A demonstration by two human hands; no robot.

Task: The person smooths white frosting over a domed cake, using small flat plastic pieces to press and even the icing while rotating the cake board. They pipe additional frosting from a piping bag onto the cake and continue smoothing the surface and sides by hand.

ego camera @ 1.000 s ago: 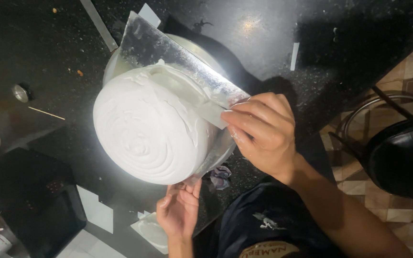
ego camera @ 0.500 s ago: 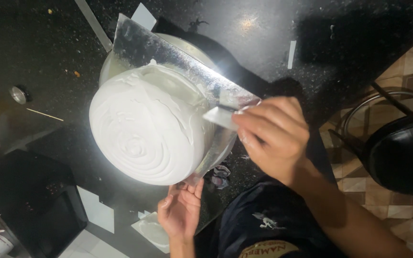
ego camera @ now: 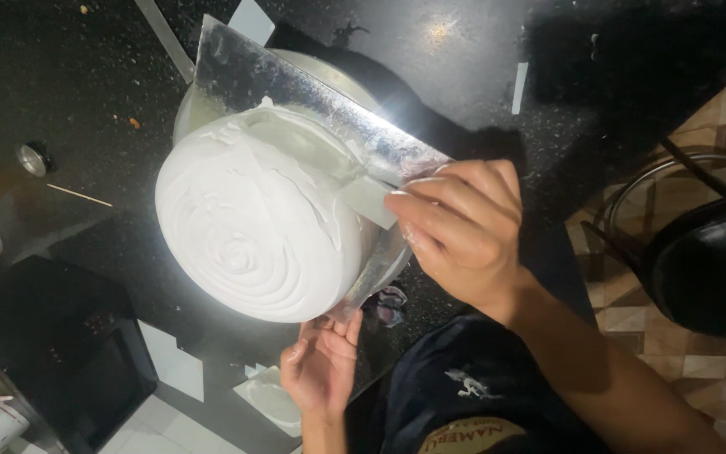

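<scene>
Since the earlier frame your right hand [ego camera: 462, 235] is sliding a little further round toward you, carrying the scraper along. On the black counter [ego camera: 69, 76] the round white frosted cake [ego camera: 254, 227] is sitting on its turntable [ego camera: 384, 269], just in front of you. You are pressing the wide metal scraper [ego camera: 296, 101] against the cake's far side, right fingers closed around its near end. Your left hand [ego camera: 321, 361] is touching the turntable's near edge, fingers loosely curled.
</scene>
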